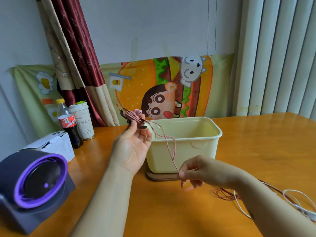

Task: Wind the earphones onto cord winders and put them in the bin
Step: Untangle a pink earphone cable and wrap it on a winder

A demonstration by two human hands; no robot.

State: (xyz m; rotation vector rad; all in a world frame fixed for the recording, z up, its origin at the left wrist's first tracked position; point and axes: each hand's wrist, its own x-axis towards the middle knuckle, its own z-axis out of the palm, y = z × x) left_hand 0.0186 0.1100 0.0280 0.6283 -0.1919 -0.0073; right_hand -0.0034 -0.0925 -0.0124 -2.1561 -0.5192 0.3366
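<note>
My left hand [135, 144] is raised, palm towards me, and pinches a dark cord winder [132, 119] with pink earphone cord wound on it; pink earbuds [138, 111] stick out at its top. The loose pink cord [168, 146] runs down in front of the cream bin [201, 142] to my right hand [193, 171], which pinches it between thumb and fingers near its end; a short tail with the plug hangs below. The bin stands on a brown base and looks empty where I can see inside.
Red earphones [224, 195] and white earphones [294, 200] lie tangled on the orange table [171, 211] at the right, partly under my right arm. At the left are a dark purple-ringed device [35, 183], a white box [53, 144], a cola bottle [67, 122] and a paper cup [83, 120].
</note>
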